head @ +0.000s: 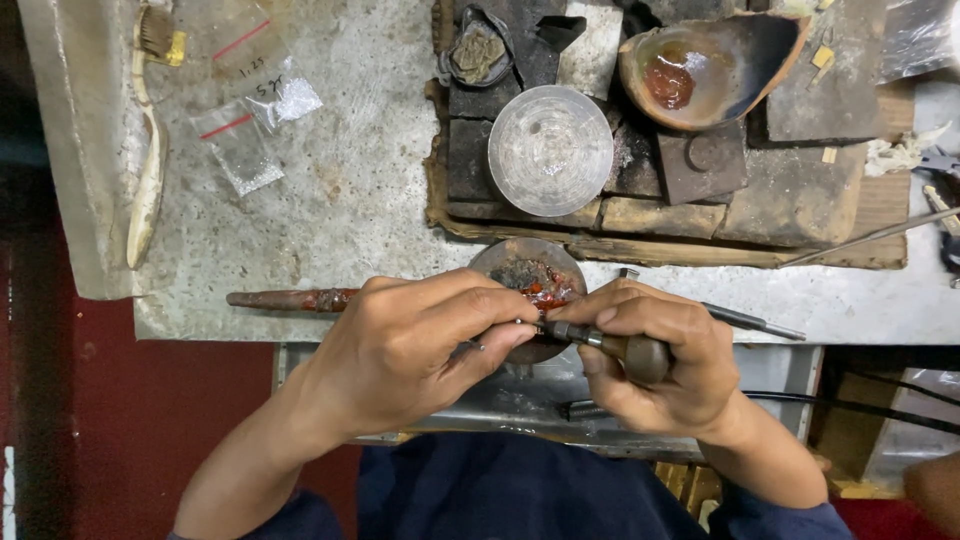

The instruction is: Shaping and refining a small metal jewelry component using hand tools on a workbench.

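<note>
glass cup [550,150], toothbrush [148,150], plastic bags [245,125], brown bowl [710,65]

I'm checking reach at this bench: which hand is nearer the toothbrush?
Left. The left hand is at the bench's front edge, below and right of the toothbrush at the far left; the right hand lies farther right, beyond the left hand.

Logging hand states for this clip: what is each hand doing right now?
Left hand: closed, gripping the stick-mounted disc.
Right hand: closed on a wooden-handled graver.

Red wax [545,285] on a dark round holder [520,262], brown wooden-handled tool [625,352], clear glass [550,150]
</note>
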